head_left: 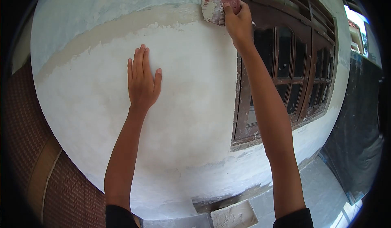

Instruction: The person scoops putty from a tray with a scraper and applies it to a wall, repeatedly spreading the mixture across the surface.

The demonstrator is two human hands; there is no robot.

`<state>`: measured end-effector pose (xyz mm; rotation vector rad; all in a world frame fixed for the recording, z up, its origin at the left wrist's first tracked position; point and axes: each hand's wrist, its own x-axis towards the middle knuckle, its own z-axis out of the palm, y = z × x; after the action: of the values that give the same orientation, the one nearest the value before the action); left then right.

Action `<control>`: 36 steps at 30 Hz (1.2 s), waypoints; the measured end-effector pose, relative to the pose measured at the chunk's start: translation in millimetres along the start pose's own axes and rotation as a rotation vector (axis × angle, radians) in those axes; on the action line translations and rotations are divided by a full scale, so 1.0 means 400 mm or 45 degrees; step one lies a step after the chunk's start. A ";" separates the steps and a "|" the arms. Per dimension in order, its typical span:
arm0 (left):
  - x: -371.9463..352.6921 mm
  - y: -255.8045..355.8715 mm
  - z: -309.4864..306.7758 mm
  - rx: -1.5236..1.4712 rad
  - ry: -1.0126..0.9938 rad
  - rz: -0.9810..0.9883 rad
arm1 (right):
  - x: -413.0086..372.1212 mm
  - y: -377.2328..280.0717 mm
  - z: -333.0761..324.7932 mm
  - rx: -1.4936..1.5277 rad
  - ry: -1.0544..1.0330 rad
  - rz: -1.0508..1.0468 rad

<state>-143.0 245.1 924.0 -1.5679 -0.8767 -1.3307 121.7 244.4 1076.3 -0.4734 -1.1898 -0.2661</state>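
Note:
My right hand is closed on a reddish scraper smeared with pale plaster, held against the upper wall beside the window's top left corner. My left hand lies flat on the white wall, fingers pointing up and thumb apart, with nothing in it. A damp beige band of plaster curves across the wall above my left hand, below an older pale green-grey surface.
A brown wooden window with dark panes is on the right. On the floor below stands a tray of white plaster. Woven panels line the left side, and a dark sheet hangs at the far right.

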 end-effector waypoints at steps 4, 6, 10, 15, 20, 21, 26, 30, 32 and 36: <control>-0.001 -0.006 0.000 -0.011 0.007 0.011 | -0.046 -0.041 0.042 -0.081 -0.197 0.019; 0.001 -0.006 0.000 -0.018 0.011 0.011 | -0.028 0.005 0.029 -0.225 -0.108 0.094; -0.001 0.000 -0.003 -0.004 0.009 0.003 | 0.018 0.069 -0.066 -0.074 0.126 0.304; -0.001 0.000 0.002 0.012 0.018 0.004 | -0.007 -0.011 -0.005 0.014 0.150 0.094; 0.000 -0.009 -0.004 0.030 0.037 0.033 | -0.037 -0.015 0.041 -0.145 -0.100 -0.007; -0.001 -0.008 -0.003 0.029 0.038 0.033 | -0.029 0.003 0.019 -0.196 -0.033 0.086; -0.001 0.001 -0.002 -0.008 0.010 0.004 | 0.012 0.043 -0.071 0.003 0.222 0.297; -0.002 -0.002 -0.002 -0.012 0.005 0.005 | -0.018 -0.009 0.025 0.039 0.023 0.089; -0.001 -0.008 -0.004 0.026 0.029 0.028 | -0.039 -0.037 0.041 -0.155 -0.113 0.078; -0.001 -0.007 -0.004 0.028 0.036 0.030 | -0.010 0.039 -0.024 -0.233 -0.001 0.174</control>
<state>-146.4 244.8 924.1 -1.5348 -0.8504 -1.3192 134.9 253.2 1066.4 -0.7121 -1.1330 -0.2580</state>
